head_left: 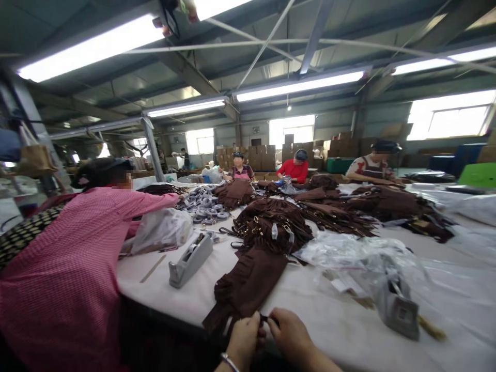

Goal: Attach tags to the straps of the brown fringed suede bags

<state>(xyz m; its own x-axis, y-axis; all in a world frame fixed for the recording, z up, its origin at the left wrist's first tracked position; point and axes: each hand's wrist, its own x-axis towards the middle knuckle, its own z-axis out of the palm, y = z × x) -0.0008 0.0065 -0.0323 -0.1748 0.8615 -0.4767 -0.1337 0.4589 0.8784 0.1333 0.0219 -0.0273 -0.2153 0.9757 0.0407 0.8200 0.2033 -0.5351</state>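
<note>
Close to the table's near edge, my left hand (245, 335) and my right hand (291, 333) meet with fingertips pinched. Between them is a small dark strap (264, 319), mostly hidden by the fingers. A dark brown gathered fabric piece (251, 279) lies flat just beyond my hands, its lower end close to my left hand. Behind it rises a heap of similar brown pieces (271, 217) with dark straps and gold-coloured metal clips. A bracelet circles my left wrist.
A grey tape dispenser (191, 260) stands at left; another dispenser (401, 310) sits at right beside clear plastic bags (349, 250). Grey coiled straps (205, 201) lie farther back. A person in a pink checked top (73, 258) leans over the table at left; several people work opposite.
</note>
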